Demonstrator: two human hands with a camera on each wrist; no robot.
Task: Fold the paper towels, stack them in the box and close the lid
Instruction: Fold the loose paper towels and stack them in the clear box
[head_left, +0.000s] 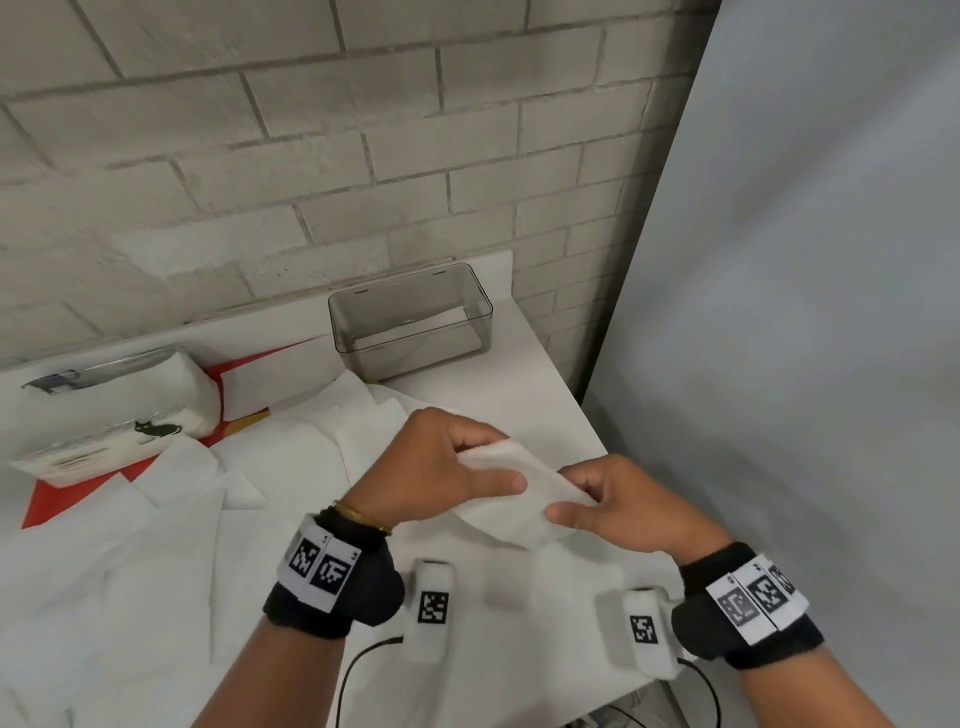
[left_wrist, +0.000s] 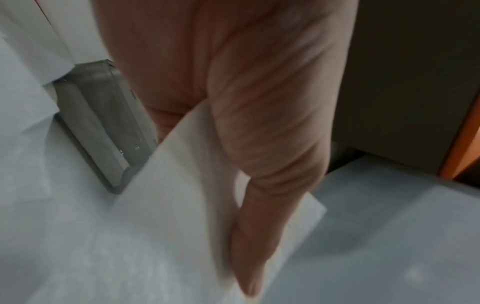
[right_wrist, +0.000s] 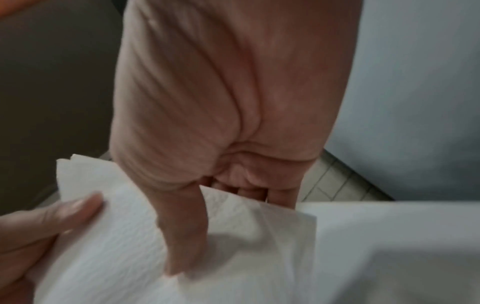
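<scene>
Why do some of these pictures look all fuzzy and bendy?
Head view: the brick wall lines curve because of the wide lens, and the folded paper towel is a bit smeared between the left hand and the right hand. Left wrist view: everything is soft, including the clear box. Right wrist view: the towel's texture shows, but the near edge blurs.

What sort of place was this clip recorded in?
Probably a corner of an indoor room set up for recording, not a kitchen: a small white table pushed against a pale brick wall, with loose paper towels, tissue packs and a clear grey box on it.
</scene>
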